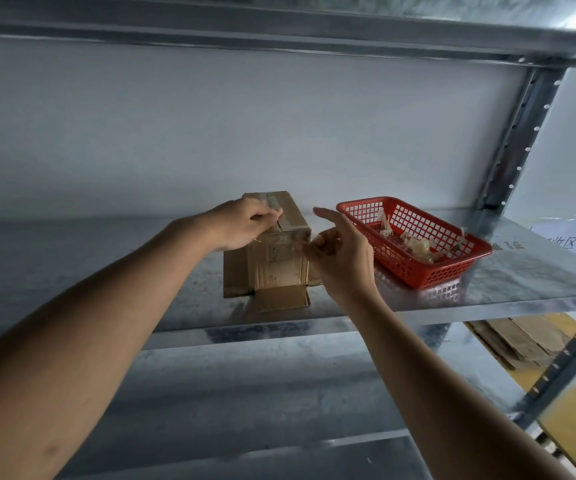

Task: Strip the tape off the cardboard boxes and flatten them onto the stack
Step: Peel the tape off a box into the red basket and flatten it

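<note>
One view is all I have, the head camera, looking forward and down along both arms to a metal shelf (pixel 487 275). On it stands the cardboard box (pixel 276 251), upside down by the look of its flaps, which splay flat on the shelf at the front and sides. My left hand (pixel 241 226) rests on the box top with fingers curled, pinching at the tape (pixel 274 202) that runs along the seam; I judge it both steadies the box and lifts the strip's end. My right hand (pixel 335 251) hovers just beside the box's right corner, forefinger stretched out and the others loosely bent; a clear film of tape seems to stretch from the corner toward it, but I cannot tell whether the fingers truly grip it. Just right of that hand sits a red basket (pixel 452 268) holding crumpled tape scraps (pixel 414 242), placed close so peelings drop in easily. Left of the box the shelf lies bare, giving room to pull. Flattened cardboard (pixel 518 341) lies on the lower level at right, likely the stack.
</note>
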### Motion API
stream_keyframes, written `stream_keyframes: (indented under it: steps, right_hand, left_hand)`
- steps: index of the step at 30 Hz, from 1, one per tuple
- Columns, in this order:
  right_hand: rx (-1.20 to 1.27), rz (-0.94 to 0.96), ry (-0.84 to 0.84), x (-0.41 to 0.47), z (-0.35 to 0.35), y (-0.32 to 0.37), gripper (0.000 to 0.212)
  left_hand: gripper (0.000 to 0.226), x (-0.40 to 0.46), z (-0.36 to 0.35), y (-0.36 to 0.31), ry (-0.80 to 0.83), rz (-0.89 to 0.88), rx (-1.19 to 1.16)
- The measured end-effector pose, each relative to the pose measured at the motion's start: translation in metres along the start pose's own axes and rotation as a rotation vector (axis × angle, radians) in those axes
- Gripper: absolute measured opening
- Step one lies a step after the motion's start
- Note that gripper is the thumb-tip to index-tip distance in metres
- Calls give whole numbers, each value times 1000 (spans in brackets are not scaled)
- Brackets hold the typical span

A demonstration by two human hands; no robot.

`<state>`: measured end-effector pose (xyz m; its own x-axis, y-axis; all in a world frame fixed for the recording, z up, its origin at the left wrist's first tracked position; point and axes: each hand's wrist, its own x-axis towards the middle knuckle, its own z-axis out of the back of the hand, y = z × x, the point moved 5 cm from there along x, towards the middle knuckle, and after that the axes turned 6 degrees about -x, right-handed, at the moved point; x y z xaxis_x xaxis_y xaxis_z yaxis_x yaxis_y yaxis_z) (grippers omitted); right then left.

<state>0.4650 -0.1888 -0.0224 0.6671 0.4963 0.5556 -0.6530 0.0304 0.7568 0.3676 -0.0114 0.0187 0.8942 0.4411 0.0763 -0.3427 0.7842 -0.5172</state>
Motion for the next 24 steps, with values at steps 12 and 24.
stream_keyframes:
  steps: [12, 24]
  right_hand:
    - [-325, -91, -220, 5, 16, -7, 27]
    - [-190, 32, -185, -12, 18, -4, 9]
  left_hand:
    - [49, -6, 2, -13, -43, -28, 322]
    - [59, -11, -7, -16, -132, -13, 319]
